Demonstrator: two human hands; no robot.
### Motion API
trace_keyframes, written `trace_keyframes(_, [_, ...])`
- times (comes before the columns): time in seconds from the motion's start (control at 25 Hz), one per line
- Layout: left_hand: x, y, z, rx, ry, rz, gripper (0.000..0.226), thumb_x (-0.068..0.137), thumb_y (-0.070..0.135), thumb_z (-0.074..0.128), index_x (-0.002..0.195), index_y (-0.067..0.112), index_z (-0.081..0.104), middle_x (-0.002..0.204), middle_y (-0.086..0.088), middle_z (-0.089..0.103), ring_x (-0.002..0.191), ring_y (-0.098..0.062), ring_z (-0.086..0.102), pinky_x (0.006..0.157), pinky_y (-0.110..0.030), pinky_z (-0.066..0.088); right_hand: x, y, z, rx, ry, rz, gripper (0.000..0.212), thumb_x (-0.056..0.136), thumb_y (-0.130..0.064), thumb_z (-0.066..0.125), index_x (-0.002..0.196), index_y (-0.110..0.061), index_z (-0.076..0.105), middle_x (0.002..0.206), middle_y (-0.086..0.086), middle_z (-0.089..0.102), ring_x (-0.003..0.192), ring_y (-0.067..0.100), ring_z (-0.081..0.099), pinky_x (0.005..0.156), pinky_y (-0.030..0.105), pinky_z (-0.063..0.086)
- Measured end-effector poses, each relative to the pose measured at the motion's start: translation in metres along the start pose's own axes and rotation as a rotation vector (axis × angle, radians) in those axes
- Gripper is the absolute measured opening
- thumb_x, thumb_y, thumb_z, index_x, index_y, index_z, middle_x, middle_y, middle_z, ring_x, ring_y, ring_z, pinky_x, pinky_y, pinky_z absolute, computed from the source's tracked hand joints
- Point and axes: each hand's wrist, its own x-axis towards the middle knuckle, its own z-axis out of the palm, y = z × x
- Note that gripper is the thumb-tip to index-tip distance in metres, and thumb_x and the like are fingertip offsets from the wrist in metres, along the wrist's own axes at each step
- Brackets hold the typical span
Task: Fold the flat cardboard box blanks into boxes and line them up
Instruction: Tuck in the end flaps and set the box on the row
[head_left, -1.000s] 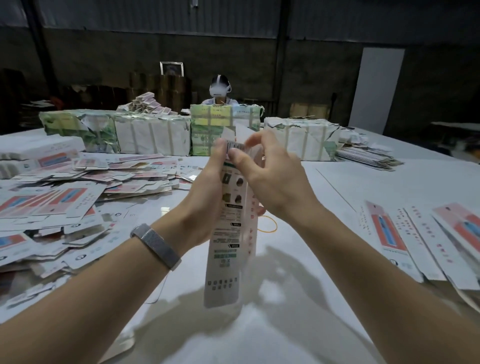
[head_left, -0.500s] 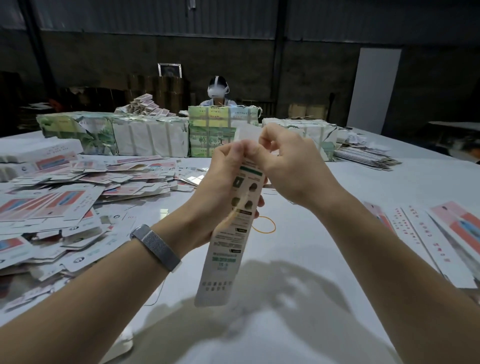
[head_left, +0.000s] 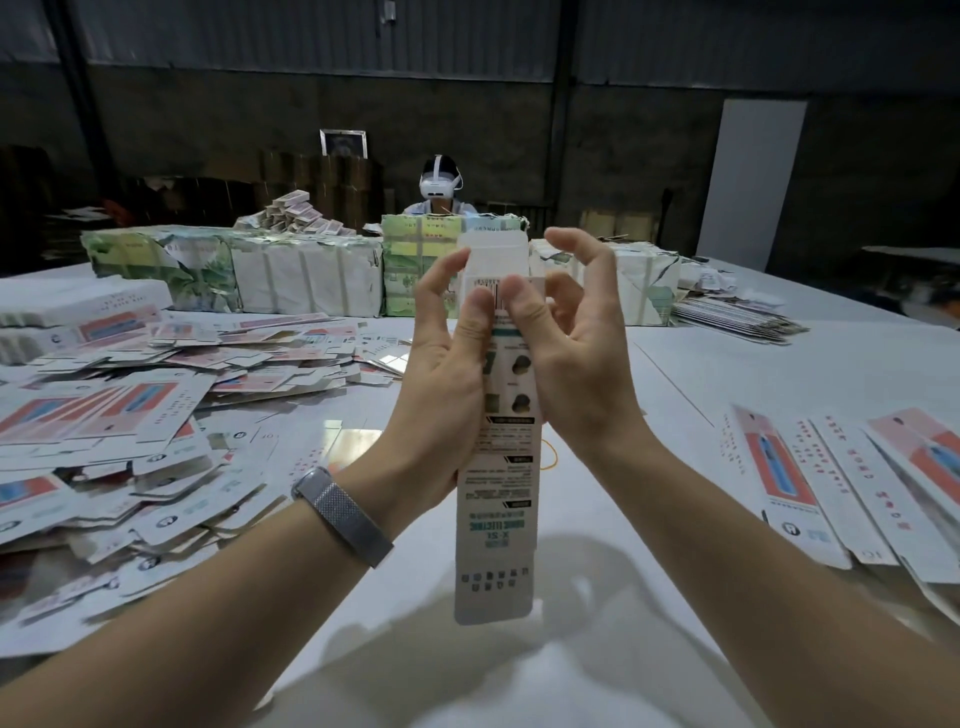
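A long, narrow white box blank (head_left: 496, 530) with green and black print stands upright above the table, between my two hands. My left hand (head_left: 447, 374) grips its left side, thumb pressed on the front near the barcode. My right hand (head_left: 571, 364) holds the right side, thumb on the front beside the left thumb, fingers curled behind. The blank's top flap (head_left: 493, 249) stands open above my fingers. A messy heap of flat blanks (head_left: 130, 426) with pink and blue print covers the table's left. Several flat blanks (head_left: 852, 473) lie fanned out at the right.
Wrapped bundles (head_left: 291, 278) of blanks stand in a row across the white table (head_left: 727, 374). Behind them sits a person wearing a white headset (head_left: 440, 182). A thin stack of flats (head_left: 732, 317) lies at the back right. An orange rubber band (head_left: 549, 458) lies behind the box.
The blank has swung from tilted back to upright and risen slightly. My hands opened up around its top end, and the top flap now stands up above my fingers.
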Motion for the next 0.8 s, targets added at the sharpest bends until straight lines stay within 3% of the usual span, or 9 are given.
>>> trace_keyframes(0.12, [-0.001, -0.002, 0.003, -0.018, 0.048, 0.01, 0.029, 0.101, 0.043, 0.042, 0.127, 0.031, 0.045, 0.098, -0.006, 0.074, 0.079, -0.025, 0.073, 0.06, -0.037, 0.06, -0.001, 0.002, 0.002, 0.055, 0.021, 0.009, 0.023, 0.089, -0.039, 0.06, 0.108, -0.027, 0.053, 0.103, 0.009, 0.067, 0.094, 0.03, 0.068, 0.079, 0.053, 0.058])
trace_keyframes(0.2, [-0.001, -0.004, 0.004, 0.002, 0.058, 0.014, 0.022, 0.107, 0.038, 0.037, 0.124, 0.026, 0.044, 0.094, -0.008, 0.071, 0.077, -0.025, 0.071, 0.059, -0.037, 0.06, -0.002, 0.002, 0.002, 0.094, 0.022, 0.019, 0.016, 0.09, -0.035, 0.061, 0.098, -0.022, 0.058, 0.095, 0.006, 0.065, 0.089, 0.029, 0.067, 0.074, 0.045, 0.06])
trace_keyframes(0.28, [-0.002, -0.004, 0.004, 0.039, 0.056, 0.019, 0.021, 0.109, 0.035, 0.034, 0.123, 0.023, 0.043, 0.088, -0.004, 0.07, 0.072, -0.021, 0.07, 0.058, -0.034, 0.059, -0.003, 0.003, 0.002, 0.114, 0.008, 0.024, 0.011, 0.093, -0.031, 0.06, 0.092, -0.02, 0.058, 0.087, 0.004, 0.063, 0.08, 0.022, 0.065, 0.065, 0.033, 0.058])
trace_keyframes(0.4, [-0.004, -0.003, 0.005, 0.073, 0.057, 0.018, 0.022, 0.11, 0.033, 0.031, 0.124, 0.019, 0.042, 0.081, 0.0, 0.07, 0.067, -0.017, 0.07, 0.054, -0.032, 0.057, -0.003, 0.004, 0.002, 0.121, -0.014, 0.035, 0.012, 0.094, -0.028, 0.058, 0.088, -0.018, 0.055, 0.082, 0.005, 0.061, 0.075, 0.021, 0.064, 0.061, 0.032, 0.057])
trace_keyframes(0.6, [-0.007, -0.001, 0.008, 0.078, -0.003, -0.053, 0.02, 0.108, 0.039, 0.032, 0.119, 0.03, 0.047, 0.09, -0.008, 0.068, 0.066, -0.026, 0.069, 0.056, -0.047, 0.061, 0.002, -0.001, -0.007, 0.139, -0.001, 0.117, 0.012, 0.085, -0.024, 0.061, 0.08, -0.019, 0.052, 0.075, 0.002, 0.058, 0.061, 0.018, 0.063, 0.048, 0.032, 0.051])
trace_keyframes(0.68, [-0.008, -0.001, 0.009, 0.062, -0.009, -0.078, 0.019, 0.107, 0.041, 0.033, 0.117, 0.035, 0.048, 0.092, -0.005, 0.07, 0.065, -0.025, 0.07, 0.056, -0.047, 0.061, 0.003, -0.002, -0.009, 0.161, 0.018, 0.109, 0.011, 0.082, -0.02, 0.062, 0.086, -0.022, 0.053, 0.085, 0.007, 0.061, 0.075, 0.026, 0.066, 0.059, 0.042, 0.056])
trace_keyframes(0.76, [-0.008, -0.002, 0.008, 0.058, -0.005, -0.085, 0.019, 0.106, 0.043, 0.035, 0.122, 0.041, 0.045, 0.094, -0.003, 0.073, 0.064, -0.024, 0.071, 0.056, -0.045, 0.06, 0.002, -0.002, -0.009, 0.183, 0.004, 0.09, 0.025, 0.082, -0.017, 0.062, 0.102, -0.027, 0.051, 0.104, 0.013, 0.064, 0.098, 0.037, 0.066, 0.077, 0.053, 0.059])
trace_keyframes(0.8, [-0.007, -0.002, 0.008, 0.061, -0.001, -0.085, 0.021, 0.105, 0.044, 0.036, 0.125, 0.044, 0.042, 0.095, -0.003, 0.074, 0.065, -0.023, 0.071, 0.056, -0.044, 0.06, 0.001, -0.002, -0.009, 0.212, -0.005, 0.094, 0.032, 0.083, -0.015, 0.062, 0.108, -0.029, 0.051, 0.109, 0.012, 0.064, 0.102, 0.036, 0.066, 0.08, 0.053, 0.059])
